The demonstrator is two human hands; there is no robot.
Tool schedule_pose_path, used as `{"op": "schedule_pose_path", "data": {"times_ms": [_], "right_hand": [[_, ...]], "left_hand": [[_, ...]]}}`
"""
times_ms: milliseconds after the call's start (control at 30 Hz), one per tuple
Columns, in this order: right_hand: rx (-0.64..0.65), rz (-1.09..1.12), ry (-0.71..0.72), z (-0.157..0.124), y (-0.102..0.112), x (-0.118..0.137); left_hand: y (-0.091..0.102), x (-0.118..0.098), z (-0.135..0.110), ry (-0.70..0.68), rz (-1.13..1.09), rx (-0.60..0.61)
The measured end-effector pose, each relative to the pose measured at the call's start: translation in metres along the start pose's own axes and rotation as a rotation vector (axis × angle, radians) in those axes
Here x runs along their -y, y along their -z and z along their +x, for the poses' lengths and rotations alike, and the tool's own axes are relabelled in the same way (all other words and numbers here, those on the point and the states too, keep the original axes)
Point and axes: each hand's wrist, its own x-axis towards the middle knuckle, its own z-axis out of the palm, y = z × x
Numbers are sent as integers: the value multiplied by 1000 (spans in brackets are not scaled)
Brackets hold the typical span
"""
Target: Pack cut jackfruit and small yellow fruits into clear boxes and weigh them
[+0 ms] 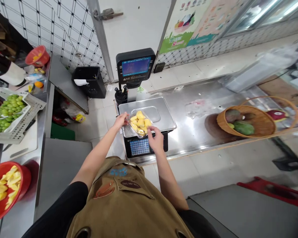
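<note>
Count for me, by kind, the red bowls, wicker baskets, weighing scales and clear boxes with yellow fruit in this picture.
Red bowls: 2
Wicker basket: 1
Weighing scale: 1
Clear box with yellow fruit: 1
Total: 5

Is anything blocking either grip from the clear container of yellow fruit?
Nothing visible is. The left grip is at the left edge of the clear container, the right grip at its near right edge, with no other item between. Firm contact is hard to tell.

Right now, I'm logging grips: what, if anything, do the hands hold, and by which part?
Clear box of fruit: left hand at left edge, right hand at near right corner.
</note>
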Motion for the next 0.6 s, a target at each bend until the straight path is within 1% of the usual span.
{"op": "schedule_pose_path", "data": {"times_ms": [33, 67, 100, 167, 233, 267, 367, 467, 533, 600], "right_hand": [[-7, -63, 17, -7, -3, -1], [-38, -89, 5, -13, -5, -3], [-79, -79, -46, -18, -7, -7], [-130, 2, -219, -23, -10, -15], [-110, 103, -379, -25, -11, -23], [-88, 144, -427, -25, -10, -27], [-45, 199, -470, -22, -1, -30], [-22, 215, -488, -18, 13, -24], [30, 208, -488, -14, 22, -20], [82, 195, -493, -7, 24, -17]], "left_hand": [[-1, -1, 1, 5, -10, 14], [-2, -2, 1, 10, -17, 26], [-3, -3, 0, 14, -21, 38], [-3, -3, -2, 26, -23, 56], [-1, -2, -6, 47, -23, 75], [0, -1, -8, 60, -24, 86], [4, 6, -18, 106, -39, 123], [0, 18, -35, 156, -87, 147], [-6, 26, -50, 176, -144, 121], [-10, 33, -63, 181, -223, 46]]}}
